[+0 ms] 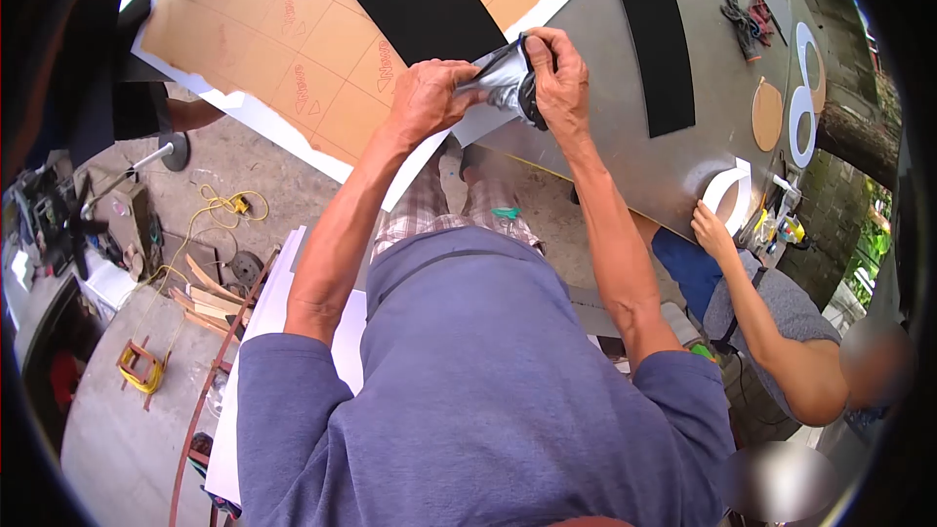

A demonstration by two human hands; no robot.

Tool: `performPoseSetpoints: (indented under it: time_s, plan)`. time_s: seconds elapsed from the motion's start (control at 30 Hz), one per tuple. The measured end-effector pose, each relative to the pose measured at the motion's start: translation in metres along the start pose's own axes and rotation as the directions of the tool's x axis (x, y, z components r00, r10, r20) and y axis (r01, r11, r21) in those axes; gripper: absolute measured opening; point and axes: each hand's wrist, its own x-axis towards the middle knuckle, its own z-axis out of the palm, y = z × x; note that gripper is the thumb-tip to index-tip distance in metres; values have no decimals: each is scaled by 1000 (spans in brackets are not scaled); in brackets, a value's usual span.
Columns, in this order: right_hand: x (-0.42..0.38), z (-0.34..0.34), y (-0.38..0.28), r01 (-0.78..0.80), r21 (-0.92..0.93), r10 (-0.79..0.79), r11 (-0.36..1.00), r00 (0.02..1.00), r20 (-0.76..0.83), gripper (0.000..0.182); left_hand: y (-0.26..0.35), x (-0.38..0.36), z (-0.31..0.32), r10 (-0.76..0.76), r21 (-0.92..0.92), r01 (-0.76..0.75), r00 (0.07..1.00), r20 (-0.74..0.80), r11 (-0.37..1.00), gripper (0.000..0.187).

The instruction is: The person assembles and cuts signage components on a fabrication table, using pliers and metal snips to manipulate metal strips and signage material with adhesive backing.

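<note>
Grey tabletop (683, 127), outdoor workshop. Left of the tabletop's near edge: brown paper-backed sheet (283, 39). At that edge: left hand (427, 98), fingers clamped on a crumpled silver-black film piece (508, 86); right hand (558, 73), fingers pinched on the same piece. Right of the film: black strip (659, 39); white cut letter (732, 197) under a co-worker's hand (711, 226).

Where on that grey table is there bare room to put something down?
Bare grey table lies between the black strip and the round brown disc. The far corner with tangled tools and the edge by the co-worker's hand are crowded.
</note>
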Motion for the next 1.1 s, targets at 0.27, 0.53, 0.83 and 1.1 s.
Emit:
performPoseSetpoints:
  time_s: [0.27,0.53,0.83,1.1]
  plan:
    - [12,48,28,591,-550,-556,591,792,252,15,-54,-7,43,-413,-398,254,823,-390,882,23]
    - [-27,29,40,528,-301,-405,794,829,386,37,-45,-6,31,-428,-581,293,897,-108,760,22]
    - [-12,41,46,530,-290,-286,796,753,593,26,-77,33,6,-133,415,262,940,-313,872,81]
    - [-23,51,83,478,-48,-432,877,828,356,23,-44,45,11,-327,524,339,937,-119,781,107]
